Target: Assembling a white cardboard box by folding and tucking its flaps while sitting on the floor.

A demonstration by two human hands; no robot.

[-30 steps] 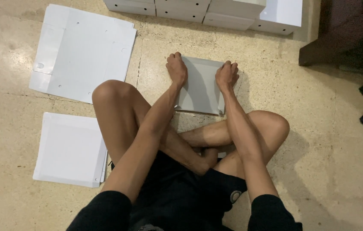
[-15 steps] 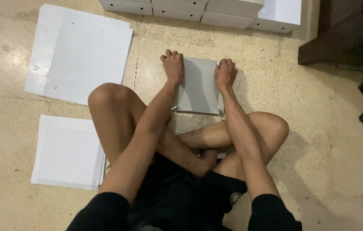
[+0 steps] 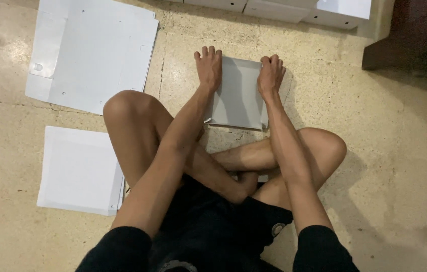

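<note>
both hands press a grey card sheet (image 3: 237, 93) flat on the floor (image 3: 183, 60): left hand (image 3: 209, 68) at 9 o'clock, right hand (image 3: 271, 75) at 3, mid-fold; creasing likely needs firm pressure.

hands (image 3: 238, 73) pressing grey card (image 3: 238, 95) (floor), flat sheets (image 3: 92, 55)

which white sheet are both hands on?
The small grey-white sheet ahead of the crossed legs; left hand and right hand press its side edges. The two larger sheets lie untouched at left.
</note>
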